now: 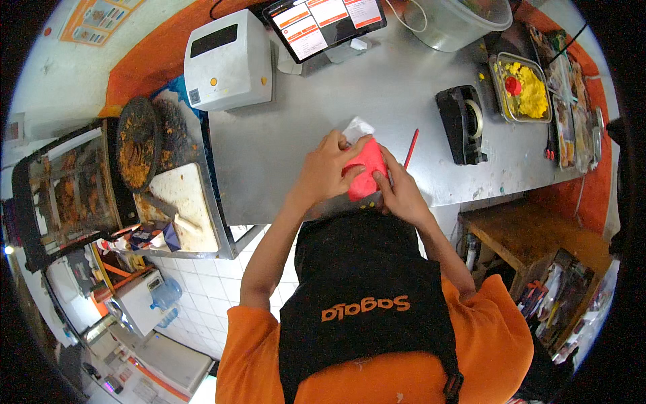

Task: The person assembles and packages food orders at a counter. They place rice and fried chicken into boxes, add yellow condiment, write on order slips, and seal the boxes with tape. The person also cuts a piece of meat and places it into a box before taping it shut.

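Note:
Just above the front edge of the steel table (282, 126), both hands hold a small bright red packet (372, 157), perhaps of paper or plastic. My left hand (325, 169) grips its left side, thumb across the front. On its right edge rest the thumb and fingers of my right hand (402, 191). A crumpled white piece (359, 128) sticks up behind the packet by my left fingertips; whether it is joined to the packet cannot be seen. A red pen or pencil (411, 149) lies on the steel, right of the packet.
A black tape dispenser (460, 126) and a container of yellow food (535, 96) stand right. A white printer-like machine (227, 65), a tablet (325, 25) and a translucent tub (444, 25) stand behind. Left are a stone mortar (139, 146) and a knife (161, 204) on a cutting board (186, 192).

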`<state>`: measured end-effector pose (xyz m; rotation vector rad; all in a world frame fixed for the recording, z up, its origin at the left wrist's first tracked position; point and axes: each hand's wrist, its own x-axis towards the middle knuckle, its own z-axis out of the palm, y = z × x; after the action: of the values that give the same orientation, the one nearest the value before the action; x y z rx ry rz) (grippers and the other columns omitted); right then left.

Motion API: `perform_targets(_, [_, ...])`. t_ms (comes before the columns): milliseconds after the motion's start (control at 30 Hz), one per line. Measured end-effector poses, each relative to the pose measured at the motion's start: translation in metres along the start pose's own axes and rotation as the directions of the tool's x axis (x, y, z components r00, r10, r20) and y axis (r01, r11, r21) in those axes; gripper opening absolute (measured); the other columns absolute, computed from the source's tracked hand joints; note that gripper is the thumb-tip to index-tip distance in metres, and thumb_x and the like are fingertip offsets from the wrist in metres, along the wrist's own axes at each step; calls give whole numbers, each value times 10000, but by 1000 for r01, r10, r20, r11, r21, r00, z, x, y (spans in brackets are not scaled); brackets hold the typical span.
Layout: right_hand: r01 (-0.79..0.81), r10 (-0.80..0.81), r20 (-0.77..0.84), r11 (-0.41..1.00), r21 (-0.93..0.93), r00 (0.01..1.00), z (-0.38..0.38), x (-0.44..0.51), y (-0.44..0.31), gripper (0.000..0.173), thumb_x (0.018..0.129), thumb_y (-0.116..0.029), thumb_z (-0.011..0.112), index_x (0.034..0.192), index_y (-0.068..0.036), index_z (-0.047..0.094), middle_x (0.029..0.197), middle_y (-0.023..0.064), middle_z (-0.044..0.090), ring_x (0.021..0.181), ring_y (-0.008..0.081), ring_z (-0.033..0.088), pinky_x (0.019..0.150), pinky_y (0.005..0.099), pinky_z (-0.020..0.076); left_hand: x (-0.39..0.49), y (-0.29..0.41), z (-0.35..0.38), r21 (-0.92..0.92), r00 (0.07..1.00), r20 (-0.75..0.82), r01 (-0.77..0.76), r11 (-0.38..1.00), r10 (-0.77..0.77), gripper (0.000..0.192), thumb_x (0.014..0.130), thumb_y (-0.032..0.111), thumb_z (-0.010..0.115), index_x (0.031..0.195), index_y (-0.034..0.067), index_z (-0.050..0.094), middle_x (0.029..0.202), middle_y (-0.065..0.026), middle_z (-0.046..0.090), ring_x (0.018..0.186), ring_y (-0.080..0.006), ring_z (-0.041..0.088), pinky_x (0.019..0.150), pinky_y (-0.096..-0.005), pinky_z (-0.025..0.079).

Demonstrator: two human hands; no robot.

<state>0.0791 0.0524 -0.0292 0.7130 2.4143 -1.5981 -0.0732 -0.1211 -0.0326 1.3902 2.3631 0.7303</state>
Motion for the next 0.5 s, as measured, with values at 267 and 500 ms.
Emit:
perform_targets(267, [111,-257,-350,916,-386,901,0,13,-19,353,906,-295,848,1128,-40,748,1068,157,687,1056,363,632,902,457,541,-32,22,39,-293,910,-241,262,919,-336,578,1011,270,727,1561,175,577,969,-204,552,833,-354,615,746,-459,547])
perform_targets(500, [67,-242,-447,926,-372,861,18,-1,-32,455,836,-278,919,1150,-7,731,1008,128,737,1069,331,626,940,461,514,-37,32,41,-255,927,-266,196,947,-264,848,909,317,839,1616,51,455,1153,-251,554,983,-393,621,832,-464,557])
